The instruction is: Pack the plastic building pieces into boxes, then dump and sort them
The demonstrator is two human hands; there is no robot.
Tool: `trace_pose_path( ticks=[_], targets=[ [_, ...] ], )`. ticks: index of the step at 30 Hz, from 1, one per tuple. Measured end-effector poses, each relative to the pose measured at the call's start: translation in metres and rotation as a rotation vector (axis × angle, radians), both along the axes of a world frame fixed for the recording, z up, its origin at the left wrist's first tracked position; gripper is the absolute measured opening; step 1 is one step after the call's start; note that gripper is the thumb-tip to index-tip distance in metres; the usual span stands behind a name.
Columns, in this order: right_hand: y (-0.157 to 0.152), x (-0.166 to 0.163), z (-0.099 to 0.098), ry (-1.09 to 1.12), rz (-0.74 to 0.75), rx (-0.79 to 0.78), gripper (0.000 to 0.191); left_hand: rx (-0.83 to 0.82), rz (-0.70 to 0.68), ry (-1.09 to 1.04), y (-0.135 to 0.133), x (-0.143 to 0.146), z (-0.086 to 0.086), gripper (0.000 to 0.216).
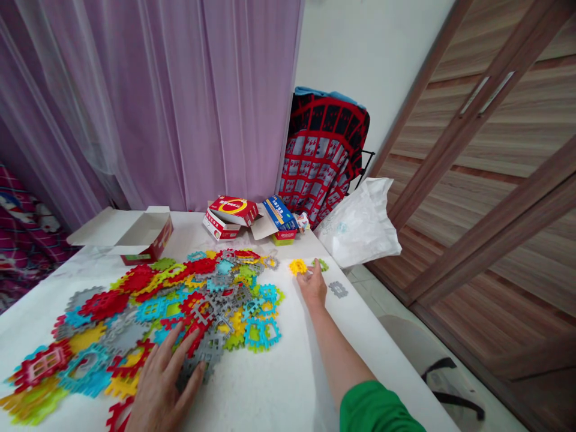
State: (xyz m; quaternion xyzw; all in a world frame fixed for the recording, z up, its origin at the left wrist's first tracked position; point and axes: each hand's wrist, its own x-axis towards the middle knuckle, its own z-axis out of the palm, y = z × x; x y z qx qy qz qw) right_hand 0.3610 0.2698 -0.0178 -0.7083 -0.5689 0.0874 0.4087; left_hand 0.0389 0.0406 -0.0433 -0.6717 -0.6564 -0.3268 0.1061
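A big heap of flat, toothed plastic building tiles (180,306) in red, blue, grey, yellow and green covers the white table (270,384). My left hand (164,384) lies flat on the near edge of the heap with fingers spread, touching grey and red tiles. My right hand (312,285) reaches far to the right of the heap, its fingers on a small yellow tile (297,266). A small green tile (322,264) lies just beyond that hand and a grey tile (338,290) to its right. Whether the fingers pinch the yellow tile is hidden.
An open cardboard box (139,237) stands at the back left. Several small red and blue cartons (245,217) sit at the back. A white plastic bag (360,225) rests at the table's right corner, with a red patterned cloth (324,153) behind it and wooden wardrobe doors (495,180) to the right.
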Motion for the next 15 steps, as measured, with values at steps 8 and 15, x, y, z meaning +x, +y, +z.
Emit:
trace_pose_path(
  ticks=[8,15],
  targets=[
    [0.0004,0.0013,0.0034,-0.011,0.019,-0.063,0.074,0.000,-0.010,-0.007,0.0012,-0.0005,-0.0010,0.050],
    [0.0030,0.0026,-0.0029,-0.027,0.018,-0.022,0.073,-0.005,-0.014,-0.012,0.0011,0.0015,0.0020,0.051]
  ],
)
